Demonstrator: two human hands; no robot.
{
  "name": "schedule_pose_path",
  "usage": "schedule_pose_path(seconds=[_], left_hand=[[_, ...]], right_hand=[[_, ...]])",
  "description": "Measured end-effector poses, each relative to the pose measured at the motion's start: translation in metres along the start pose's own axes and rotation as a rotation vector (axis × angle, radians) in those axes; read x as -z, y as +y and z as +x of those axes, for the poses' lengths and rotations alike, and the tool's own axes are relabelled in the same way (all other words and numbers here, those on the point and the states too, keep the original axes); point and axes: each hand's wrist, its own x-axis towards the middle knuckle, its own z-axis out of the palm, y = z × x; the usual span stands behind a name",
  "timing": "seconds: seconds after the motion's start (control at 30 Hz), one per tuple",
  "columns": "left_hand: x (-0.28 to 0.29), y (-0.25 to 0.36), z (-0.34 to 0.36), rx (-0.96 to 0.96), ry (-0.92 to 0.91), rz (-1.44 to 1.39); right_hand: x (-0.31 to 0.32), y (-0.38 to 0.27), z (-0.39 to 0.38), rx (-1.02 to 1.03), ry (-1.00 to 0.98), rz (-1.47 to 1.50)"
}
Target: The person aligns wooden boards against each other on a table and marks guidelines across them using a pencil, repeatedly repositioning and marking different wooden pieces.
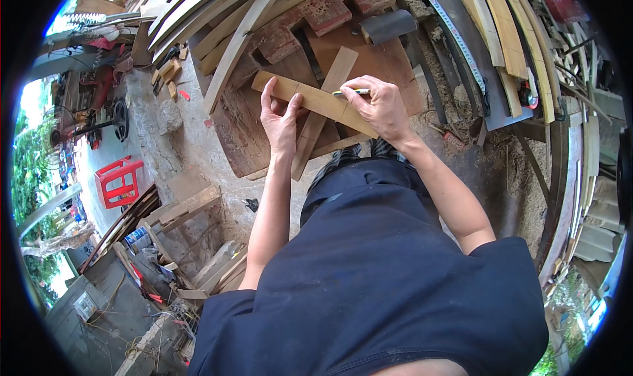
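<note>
A flat wooden strip slants across in front of me, with thin dark lines drawn across its face. My left hand grips its left part, thumb and fingers at opposite edges. In my right hand is a pencil, held between thumb and fingers over the strip's right part. Part of the right end is hidden by that hand. Below it, a second wooden strip crosses at an angle, resting on a worn brown wooden work surface.
Long wooden strips are stacked beyond the work surface, where a dark grey curved piece lies. A tape measure blade stretches along the right-hand bench. Left, a red plastic stool stands near wood offcuts.
</note>
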Motion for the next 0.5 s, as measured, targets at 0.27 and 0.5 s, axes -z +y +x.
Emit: schedule_pose_path(seconds=[0.27,0.5], left_hand=[[-0.002,-0.001,0.001,0.000,0.004,-0.020],[0.001,-0.002,0.000,-0.005,-0.003,0.018]], right_hand=[[-0.017,0.003,0.010,0.119,0.024,0.031],[0.006,0.001,-0.005,0.034,-0.029,-0.013]])
